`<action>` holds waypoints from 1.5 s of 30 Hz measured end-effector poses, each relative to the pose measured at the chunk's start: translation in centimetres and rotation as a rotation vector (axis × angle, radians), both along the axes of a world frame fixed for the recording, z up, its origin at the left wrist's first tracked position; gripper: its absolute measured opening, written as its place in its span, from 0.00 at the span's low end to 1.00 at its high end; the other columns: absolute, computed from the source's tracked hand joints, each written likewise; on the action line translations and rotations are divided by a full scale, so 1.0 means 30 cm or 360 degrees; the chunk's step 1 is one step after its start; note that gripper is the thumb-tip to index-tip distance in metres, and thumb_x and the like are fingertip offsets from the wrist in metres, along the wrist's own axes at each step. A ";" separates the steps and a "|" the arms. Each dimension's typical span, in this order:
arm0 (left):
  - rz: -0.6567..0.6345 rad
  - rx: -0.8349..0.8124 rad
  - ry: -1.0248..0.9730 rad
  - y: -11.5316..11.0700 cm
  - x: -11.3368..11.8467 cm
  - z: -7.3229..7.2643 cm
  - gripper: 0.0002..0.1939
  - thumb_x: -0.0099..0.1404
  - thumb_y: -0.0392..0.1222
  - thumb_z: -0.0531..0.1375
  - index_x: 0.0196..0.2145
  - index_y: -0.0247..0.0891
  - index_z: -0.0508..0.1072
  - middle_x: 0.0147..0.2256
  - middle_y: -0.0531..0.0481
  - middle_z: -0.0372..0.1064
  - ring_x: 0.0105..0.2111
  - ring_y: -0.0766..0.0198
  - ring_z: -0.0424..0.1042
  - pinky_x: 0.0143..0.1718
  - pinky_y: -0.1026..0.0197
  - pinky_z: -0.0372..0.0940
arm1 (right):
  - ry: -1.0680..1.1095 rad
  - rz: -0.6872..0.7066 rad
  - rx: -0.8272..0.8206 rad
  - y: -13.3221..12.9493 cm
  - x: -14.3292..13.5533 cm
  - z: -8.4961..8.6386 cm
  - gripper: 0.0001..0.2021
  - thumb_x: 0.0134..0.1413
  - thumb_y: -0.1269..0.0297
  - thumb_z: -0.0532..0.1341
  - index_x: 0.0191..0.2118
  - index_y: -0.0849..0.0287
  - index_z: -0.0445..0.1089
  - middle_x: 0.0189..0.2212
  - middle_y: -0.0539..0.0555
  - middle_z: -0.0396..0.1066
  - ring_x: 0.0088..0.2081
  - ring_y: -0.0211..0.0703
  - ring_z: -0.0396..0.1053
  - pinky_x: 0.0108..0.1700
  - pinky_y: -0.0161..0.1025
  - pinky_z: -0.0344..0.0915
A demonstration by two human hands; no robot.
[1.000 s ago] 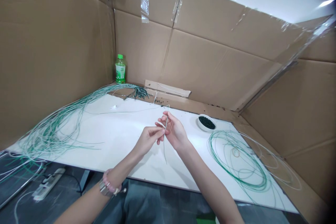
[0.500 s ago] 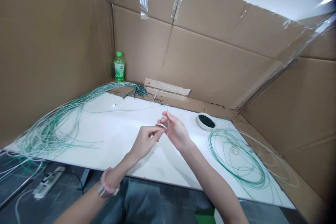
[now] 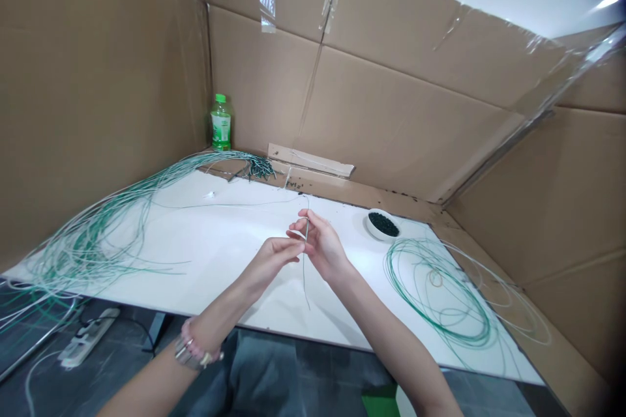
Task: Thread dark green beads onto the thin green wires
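Left hand [image 3: 281, 255], thumb and finger pinched on a thin wire [image 3: 307, 229]; right hand [image 3: 323, 244], half curled, equally near, its grip unclear. The wire runs lengthwise between them; farther right, a bowl [image 3: 376, 232] of dark bits [image 3: 383, 223].

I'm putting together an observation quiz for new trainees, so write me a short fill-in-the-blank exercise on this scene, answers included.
1. The left hand and right hand are close together at a thin strand, above a table whose surface is coloured ____.
2. The pink bracelet is worn on the person's ____ arm.
3. From the person's viewpoint, the bowl stands to the ____ of both hands.
4. The cap on the bottle is coloured ____.

Missing words: white; left; right; green.
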State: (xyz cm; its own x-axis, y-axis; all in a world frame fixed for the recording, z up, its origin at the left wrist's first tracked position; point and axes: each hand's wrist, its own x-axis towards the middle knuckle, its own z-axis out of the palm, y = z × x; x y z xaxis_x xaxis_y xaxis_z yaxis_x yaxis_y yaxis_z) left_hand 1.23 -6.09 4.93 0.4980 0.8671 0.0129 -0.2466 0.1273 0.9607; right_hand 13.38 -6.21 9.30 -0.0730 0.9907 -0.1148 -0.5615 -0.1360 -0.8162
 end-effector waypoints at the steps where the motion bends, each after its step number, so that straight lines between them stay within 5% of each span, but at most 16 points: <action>1: 0.0026 0.0016 0.0022 -0.003 -0.001 -0.006 0.12 0.57 0.47 0.61 0.31 0.36 0.79 0.34 0.46 0.75 0.38 0.62 0.66 0.41 0.63 0.58 | 0.0031 -0.0010 -0.0034 0.002 0.001 0.004 0.06 0.53 0.63 0.59 0.32 0.60 0.67 0.19 0.46 0.67 0.27 0.35 0.68 0.39 0.35 0.65; 11: -0.0084 -0.0166 0.0040 -0.060 -0.045 -0.017 0.12 0.55 0.48 0.62 0.28 0.37 0.80 0.34 0.46 0.77 0.36 0.61 0.68 0.39 0.63 0.57 | 0.0328 -0.0190 -0.0220 0.068 0.023 0.060 0.13 0.62 0.70 0.48 0.30 0.60 0.66 0.15 0.43 0.66 0.23 0.33 0.68 0.38 0.38 0.65; 31: -0.0145 -0.0410 -0.0100 -0.139 -0.100 -0.035 0.12 0.53 0.48 0.65 0.25 0.36 0.79 0.29 0.47 0.75 0.29 0.67 0.63 0.33 0.67 0.57 | 0.0474 -0.0268 -0.0317 0.128 0.067 0.060 0.13 0.62 0.72 0.47 0.30 0.58 0.64 0.15 0.41 0.67 0.23 0.33 0.69 0.39 0.39 0.66; 36: 0.0040 -0.0314 -0.0056 -0.139 -0.088 -0.055 0.14 0.55 0.50 0.63 0.26 0.36 0.79 0.30 0.47 0.74 0.28 0.67 0.61 0.34 0.66 0.57 | 0.0414 -0.0149 -0.0318 0.072 0.023 0.050 0.14 0.65 0.67 0.44 0.33 0.60 0.65 0.18 0.45 0.68 0.24 0.35 0.68 0.38 0.39 0.67; 40: 0.0153 -0.0126 0.0107 -0.142 -0.078 -0.054 0.15 0.57 0.51 0.61 0.27 0.35 0.78 0.30 0.47 0.74 0.31 0.65 0.64 0.38 0.65 0.58 | 0.0305 0.0139 -0.0185 -0.015 -0.023 0.042 0.14 0.64 0.67 0.45 0.27 0.59 0.60 0.15 0.43 0.53 0.18 0.31 0.57 0.29 0.31 0.63; 45: -0.0122 0.0026 0.0099 -0.091 -0.099 -0.049 0.15 0.58 0.51 0.61 0.31 0.35 0.78 0.35 0.44 0.75 0.40 0.59 0.69 0.43 0.62 0.58 | 0.0241 0.0378 -0.0001 -0.057 -0.025 0.082 0.17 0.56 0.55 0.55 0.24 0.60 0.53 0.18 0.42 0.39 0.18 0.28 0.37 0.18 0.26 0.39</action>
